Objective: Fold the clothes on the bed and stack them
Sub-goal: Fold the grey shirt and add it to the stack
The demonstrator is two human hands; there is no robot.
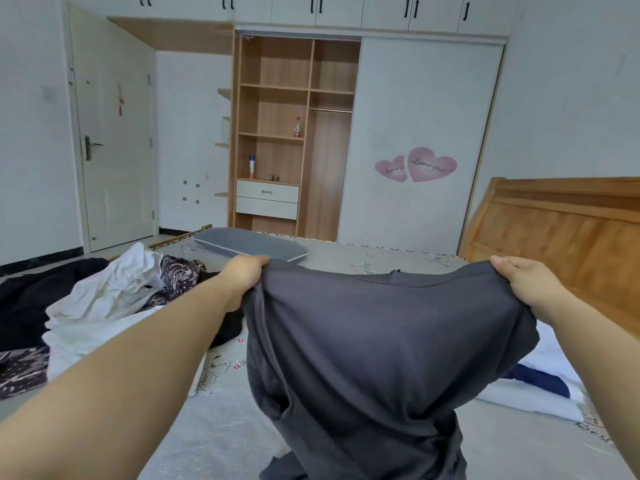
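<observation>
While both hands (381, 282) grip the grey shirt (374, 358), its hem runs off-frame, hiding the bed (214, 427) behind.

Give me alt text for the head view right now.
Both hands, left and right, grip the top edge of a dark grey shirt held up over the bed. Unfolded clothes lie heaped to the left, folded white and navy items to the right; an open wardrobe stands behind.
</observation>
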